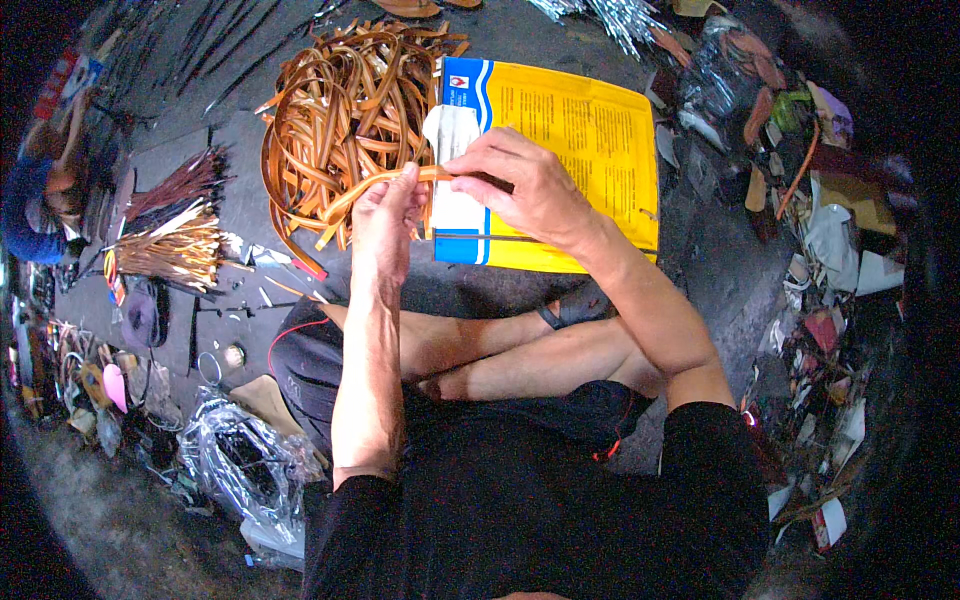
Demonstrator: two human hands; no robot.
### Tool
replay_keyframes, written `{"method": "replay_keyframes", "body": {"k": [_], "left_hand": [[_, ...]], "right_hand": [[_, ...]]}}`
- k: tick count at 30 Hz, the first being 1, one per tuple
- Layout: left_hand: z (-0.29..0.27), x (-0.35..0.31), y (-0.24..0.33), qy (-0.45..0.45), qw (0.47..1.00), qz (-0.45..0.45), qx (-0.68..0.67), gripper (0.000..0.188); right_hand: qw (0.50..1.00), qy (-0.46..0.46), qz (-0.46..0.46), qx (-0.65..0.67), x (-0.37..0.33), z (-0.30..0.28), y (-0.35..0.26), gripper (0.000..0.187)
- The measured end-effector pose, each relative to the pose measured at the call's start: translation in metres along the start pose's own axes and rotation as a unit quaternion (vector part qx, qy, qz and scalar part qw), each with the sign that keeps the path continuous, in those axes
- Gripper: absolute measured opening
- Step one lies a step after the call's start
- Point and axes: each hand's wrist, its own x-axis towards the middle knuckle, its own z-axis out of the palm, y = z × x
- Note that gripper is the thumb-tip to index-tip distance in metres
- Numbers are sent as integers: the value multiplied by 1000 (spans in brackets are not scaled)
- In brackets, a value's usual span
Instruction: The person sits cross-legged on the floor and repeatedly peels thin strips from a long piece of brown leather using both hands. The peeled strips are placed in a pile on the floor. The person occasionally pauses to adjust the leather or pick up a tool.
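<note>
A tan leather-like strip (pixel 360 188) runs between my two hands over the near right side of a heap of similar brown strips (pixel 345 120). My left hand (pixel 385 220) is closed, pinching the strip between thumb and fingers. With thumb and fingertips closed, my right hand (pixel 530 190) grips the strip's right end above the white patch of a yellow panel (pixel 580 130). The panel has a blue and white left edge and lies flat in front of me. A thin dark strip (pixel 490 237) crosses its near part.
To the left lie a bundle of light strips (pixel 175 248) and a dark red bundle (pixel 190 180). A dark roll (pixel 145 315) sits beside them. Crumpled clear plastic (pixel 245 465) lies by my left knee. Mixed scraps (pixel 820 330) cover the right side. My crossed legs (pixel 530 360) are close below.
</note>
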Motion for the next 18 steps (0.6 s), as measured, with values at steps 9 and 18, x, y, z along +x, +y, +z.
{"method": "replay_keyframes", "body": {"k": [9,18], "left_hand": [[-35,16,4,16,999,-26,17,17],[-45,25,8,32,997,-9,73,17]], "right_hand": [[1000,0,17,-2,-3,-2,5,12],[1000,-3,-17,-10,5,-2,8,9]]}}
